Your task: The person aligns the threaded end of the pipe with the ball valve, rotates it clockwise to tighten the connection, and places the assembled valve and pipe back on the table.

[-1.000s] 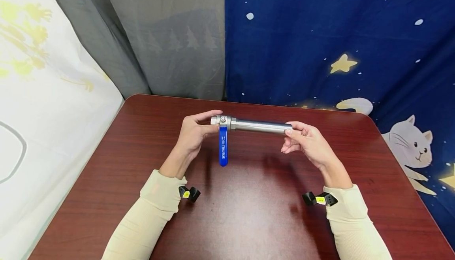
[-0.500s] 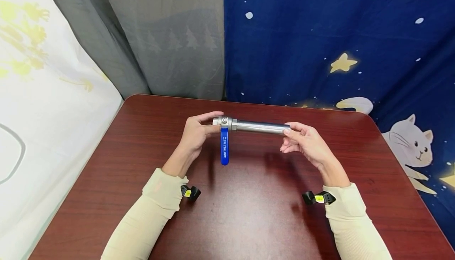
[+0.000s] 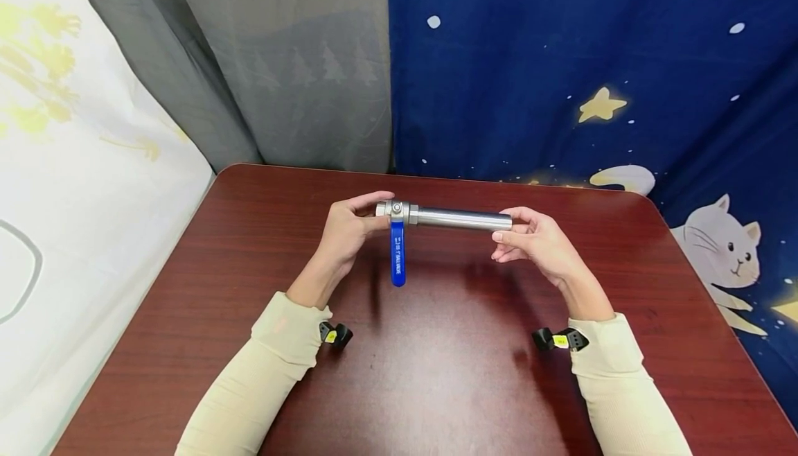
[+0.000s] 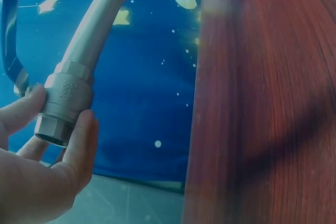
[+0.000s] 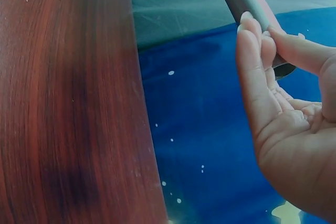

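A steel ball valve (image 3: 397,211) with a blue lever handle (image 3: 398,253) is joined to a smooth metal pipe (image 3: 461,218), and both are held above the table, the pipe pointing right. My left hand (image 3: 343,238) grips the valve body between thumb and fingers at its left end. At the pipe's right end, my right hand (image 3: 542,248) pinches the tube with thumb and fingertips. In the left wrist view the valve's open hex end (image 4: 52,128) faces the palm. The right wrist view shows the pipe's hollow end (image 5: 284,71) beside the right thumb.
Beneath the hands lies a dark red wooden table (image 3: 424,373) with rounded far corners. A grey curtain (image 3: 299,61) and a blue star-patterned curtain (image 3: 499,75) hang behind it. White cloth (image 3: 93,199) drapes at the left. Each wrist carries a small black camera.
The valve and pipe have shifted slightly right and up in the head view, both hands still holding them. The right fingers have changed their hold a little at the pipe end.
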Demonstrator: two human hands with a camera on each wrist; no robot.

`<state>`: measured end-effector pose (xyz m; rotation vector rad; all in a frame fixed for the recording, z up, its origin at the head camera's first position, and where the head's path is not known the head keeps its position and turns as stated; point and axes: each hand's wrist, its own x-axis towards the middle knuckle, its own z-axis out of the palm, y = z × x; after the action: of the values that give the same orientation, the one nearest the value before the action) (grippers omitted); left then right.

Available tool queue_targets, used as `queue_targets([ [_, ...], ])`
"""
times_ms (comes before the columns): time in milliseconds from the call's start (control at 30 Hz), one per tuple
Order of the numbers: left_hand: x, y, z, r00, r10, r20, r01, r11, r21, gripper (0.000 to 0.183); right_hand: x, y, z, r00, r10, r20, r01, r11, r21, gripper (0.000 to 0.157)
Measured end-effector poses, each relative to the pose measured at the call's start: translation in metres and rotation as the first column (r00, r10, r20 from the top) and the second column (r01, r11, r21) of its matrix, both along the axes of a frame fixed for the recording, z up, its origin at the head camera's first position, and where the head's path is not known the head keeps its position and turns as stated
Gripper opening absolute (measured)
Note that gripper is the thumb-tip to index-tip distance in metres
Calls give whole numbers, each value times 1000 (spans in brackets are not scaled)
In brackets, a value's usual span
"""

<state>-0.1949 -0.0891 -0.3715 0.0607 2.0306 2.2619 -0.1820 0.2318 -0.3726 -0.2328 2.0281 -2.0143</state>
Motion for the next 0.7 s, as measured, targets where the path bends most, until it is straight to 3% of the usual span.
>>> queue_targets([
  [233,5,0,0,989,-68,-132,41,979,-198,47,-1,2,4,999,13,-30,-8,988,157,40],
  [467,6,1,1,960,-135,-246,-2,873,-488,48,1,5,9,995,50,-84,-23,956,291,44],
  [533,6,0,2,959,-144,-243,-3,855,-519,45,2,6,10,990,59,-126,-4,918,395,44],
  [700,3,-2,0,967,-183,-176,56,830,-555,39,3,9,10,944,117,-307,121,745,656,42],
])
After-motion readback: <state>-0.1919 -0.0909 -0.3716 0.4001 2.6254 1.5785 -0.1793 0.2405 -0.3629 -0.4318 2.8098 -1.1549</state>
